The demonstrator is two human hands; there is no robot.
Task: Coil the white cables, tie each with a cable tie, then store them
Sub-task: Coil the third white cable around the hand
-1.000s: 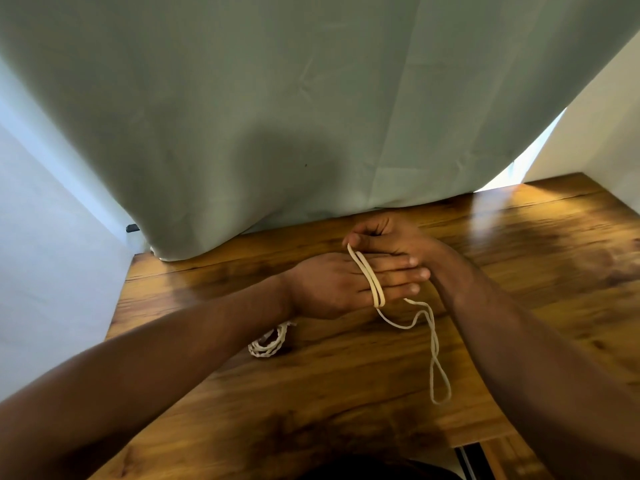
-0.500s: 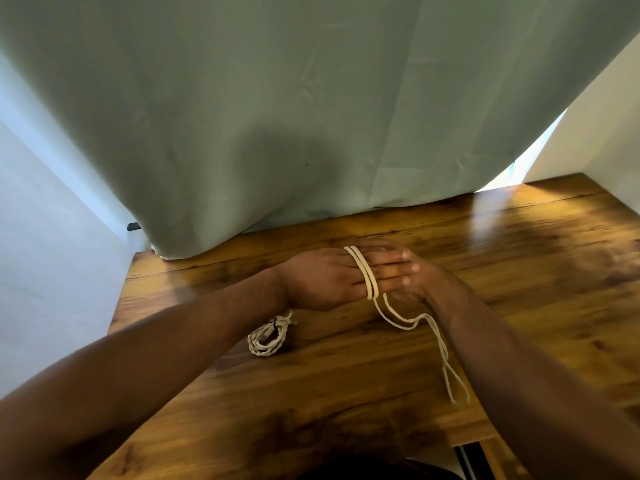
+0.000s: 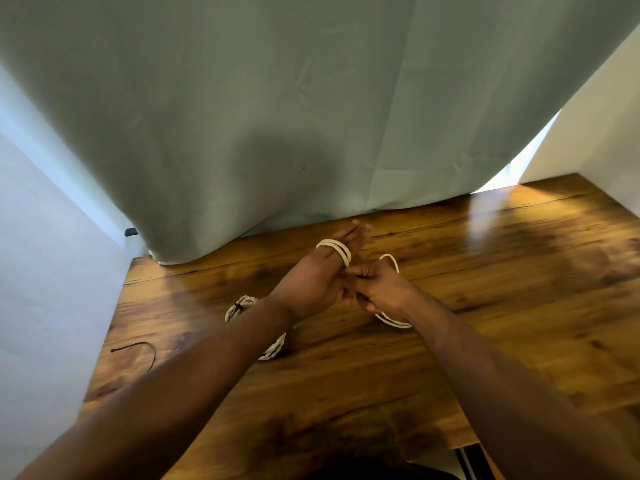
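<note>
The white cable point(image 3: 334, 251) is wound around the left hand's point(image 3: 311, 282) straight fingers above the bench point(image 3: 519, 271). Just beside it on the right, the right hand's point(image 3: 379, 289) grip is curled closed on the slack, which trails below.

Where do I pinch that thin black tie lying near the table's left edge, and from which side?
Pinch the black tie on its straight run, between the knobbed end and the hook-like bend, coming straight down from above. It lies flat and thin on the table, so a sideways approach would probably just push it.
</note>
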